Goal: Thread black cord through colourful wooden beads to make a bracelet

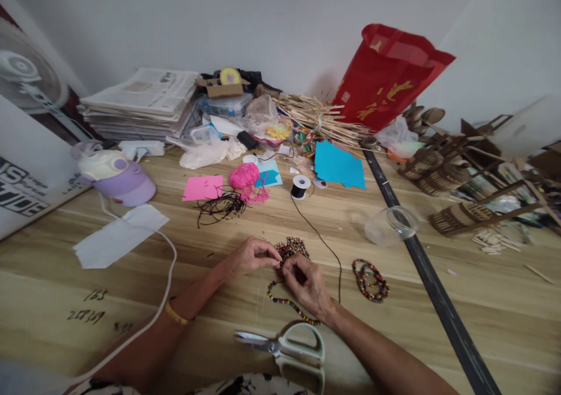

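My left hand [250, 256] and my right hand [307, 283] meet on the wooden table [438, 249], both with fingers pinched together at the edge of a small pile of coloured beads [293, 246]. A partly strung strand of beads [290, 305] curves out from under my right hand. A thin black cord [322, 240] runs from my right hand up to a black cord spool [300, 187]. What each pinch holds is too small to make out; it may be a bead or the cord.
A finished bead loop [370, 279] lies right of my hands, scissors [289, 348] near the front edge. Further back: clear jar [391, 224], pink yarn [245, 177], loose black cord pieces [219, 207], pink paper [202, 187], blue paper [338, 166], newspapers [140, 100], red bag [385, 76], wooden models [460, 173].
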A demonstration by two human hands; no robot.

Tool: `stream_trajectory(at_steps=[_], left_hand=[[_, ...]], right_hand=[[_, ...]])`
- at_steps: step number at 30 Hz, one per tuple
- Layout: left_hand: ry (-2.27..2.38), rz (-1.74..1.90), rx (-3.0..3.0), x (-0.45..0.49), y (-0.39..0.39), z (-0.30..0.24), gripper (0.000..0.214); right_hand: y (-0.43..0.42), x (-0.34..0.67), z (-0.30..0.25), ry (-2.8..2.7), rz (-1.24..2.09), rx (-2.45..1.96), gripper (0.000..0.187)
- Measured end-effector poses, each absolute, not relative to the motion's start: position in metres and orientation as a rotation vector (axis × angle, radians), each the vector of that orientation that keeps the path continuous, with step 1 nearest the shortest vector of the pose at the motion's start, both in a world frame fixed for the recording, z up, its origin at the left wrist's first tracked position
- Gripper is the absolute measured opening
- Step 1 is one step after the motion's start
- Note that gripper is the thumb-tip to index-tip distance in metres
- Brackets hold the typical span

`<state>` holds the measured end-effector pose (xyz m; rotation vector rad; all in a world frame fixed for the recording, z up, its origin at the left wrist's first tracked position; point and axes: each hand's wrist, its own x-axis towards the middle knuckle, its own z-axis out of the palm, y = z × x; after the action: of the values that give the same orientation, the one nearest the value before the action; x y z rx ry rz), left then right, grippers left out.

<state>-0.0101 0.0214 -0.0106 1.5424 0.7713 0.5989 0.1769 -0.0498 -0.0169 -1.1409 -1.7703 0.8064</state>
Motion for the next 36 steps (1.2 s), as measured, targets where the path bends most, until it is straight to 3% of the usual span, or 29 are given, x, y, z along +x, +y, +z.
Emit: stream_trajectory(at_steps=[36], left_hand=[[0.748, 0.59, 1.469, -0.013, 0.0242, -0.0118, 0.021]], right_hand=[[-0.0504, 0.1771, -0.014, -1.778, 0.764, -1.078, 0.012]])
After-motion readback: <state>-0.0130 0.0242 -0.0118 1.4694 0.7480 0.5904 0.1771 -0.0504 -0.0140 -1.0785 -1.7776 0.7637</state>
